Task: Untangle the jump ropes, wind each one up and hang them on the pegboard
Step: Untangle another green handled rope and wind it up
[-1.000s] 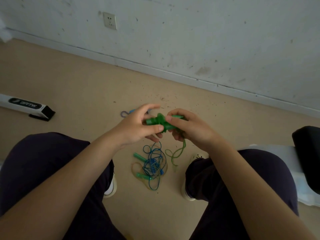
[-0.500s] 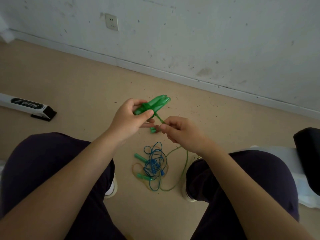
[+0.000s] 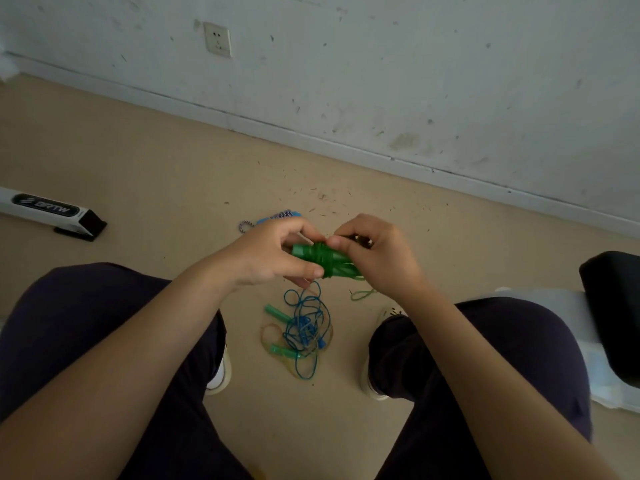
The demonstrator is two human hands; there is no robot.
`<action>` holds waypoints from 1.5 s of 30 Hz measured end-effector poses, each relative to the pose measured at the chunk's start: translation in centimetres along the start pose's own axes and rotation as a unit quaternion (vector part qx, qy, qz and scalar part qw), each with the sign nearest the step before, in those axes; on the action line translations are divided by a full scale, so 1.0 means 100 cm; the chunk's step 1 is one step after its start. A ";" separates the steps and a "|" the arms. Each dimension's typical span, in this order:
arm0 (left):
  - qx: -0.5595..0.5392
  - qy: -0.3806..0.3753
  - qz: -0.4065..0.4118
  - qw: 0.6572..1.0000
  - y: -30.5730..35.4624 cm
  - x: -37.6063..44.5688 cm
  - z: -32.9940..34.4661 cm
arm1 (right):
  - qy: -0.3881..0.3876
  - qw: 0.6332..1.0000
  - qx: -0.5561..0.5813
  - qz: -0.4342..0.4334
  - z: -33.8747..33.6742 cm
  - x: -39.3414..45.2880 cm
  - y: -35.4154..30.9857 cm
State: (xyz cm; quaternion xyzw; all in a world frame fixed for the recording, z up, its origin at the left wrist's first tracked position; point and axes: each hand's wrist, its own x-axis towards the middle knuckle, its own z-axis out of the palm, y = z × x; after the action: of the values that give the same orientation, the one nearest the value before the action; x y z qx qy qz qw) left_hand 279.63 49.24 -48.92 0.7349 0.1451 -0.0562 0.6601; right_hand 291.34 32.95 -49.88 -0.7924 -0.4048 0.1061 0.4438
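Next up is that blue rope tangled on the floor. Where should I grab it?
Probably by a handle. The blue rope is a loose knot of thin loops, but its small blue handle lies at the pile's right edge. Pinch that from above, from the right; the teal handles crowd the left.

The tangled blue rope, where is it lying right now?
In the head view the tangled blue rope lies on the floor between the person's feet, just below the green rope that both hands are holding.

A white wall socket [image 3: 217,40] sits above the skirting. A white box with a black label [image 3: 48,212] lies on the beige floor [image 3: 156,174] at left.
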 end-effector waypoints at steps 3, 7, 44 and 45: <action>0.014 -0.010 -0.002 1.000 -0.003 0.000 0.000 | -0.033 0.997 0.049 0.051 0.003 -0.002 -0.002; 0.019 0.001 0.006 1.000 -0.006 0.001 0.004 | -0.048 0.989 0.114 0.078 0.004 0.000 0.003; -0.101 0.042 0.024 0.994 0.001 0.002 0.007 | -0.034 0.940 0.307 0.146 0.007 -0.001 0.003; -0.090 0.044 0.027 0.995 0.000 0.003 0.007 | -0.029 0.942 0.299 0.149 0.007 -0.002 0.003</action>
State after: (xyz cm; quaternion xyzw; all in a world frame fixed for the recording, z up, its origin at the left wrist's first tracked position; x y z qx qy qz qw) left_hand 280.00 48.55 -49.10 0.6777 0.1590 0.0072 0.7179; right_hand 291.03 33.20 -50.60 -0.6714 -0.2441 0.3098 0.6274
